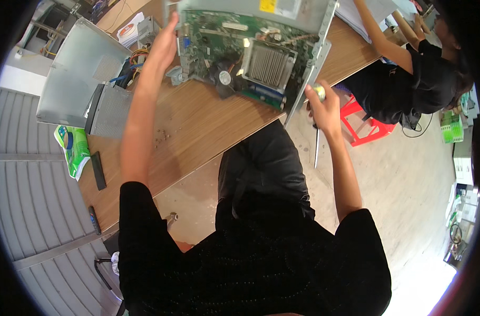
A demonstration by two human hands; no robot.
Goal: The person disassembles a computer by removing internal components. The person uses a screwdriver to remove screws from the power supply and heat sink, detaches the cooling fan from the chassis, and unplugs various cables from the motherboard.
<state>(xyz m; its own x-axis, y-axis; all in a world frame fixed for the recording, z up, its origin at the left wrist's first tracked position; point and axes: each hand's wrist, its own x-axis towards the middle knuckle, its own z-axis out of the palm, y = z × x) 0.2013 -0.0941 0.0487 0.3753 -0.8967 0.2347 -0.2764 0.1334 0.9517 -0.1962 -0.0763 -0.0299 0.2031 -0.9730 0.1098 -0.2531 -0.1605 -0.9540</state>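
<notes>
Silver metal is gripped at its left edge by the fingers of the left hand [165, 48]; a screwdriver [317, 147] is grasped by the right hand [324, 108], close beside the right edge of the same metal chassis [327, 31], its shaft pointed downward. The chassis is held tilted above the wooden table [197, 137], its lower right corner seen past the front edge; whether the tabletop is touched cannot be told. Within it are contained one green circuit board [203, 47], one finned heat sink [269, 64] and one dark fan [225, 78]. Bare tabletop is left below the board, marked only by scattered small bits [162, 136], too small to be counted. Farther left, coloured cables [138, 58] are seen beside one grey case shell [66, 73]. Nearer the table's left edge are placed one green-and-white packet [79, 150], its contents hidden, one black strip [98, 171] and one remote control [94, 220]. To the right, beyond open floor [393, 179], one red stool [374, 131] is occupied by another person [435, 73].
</notes>
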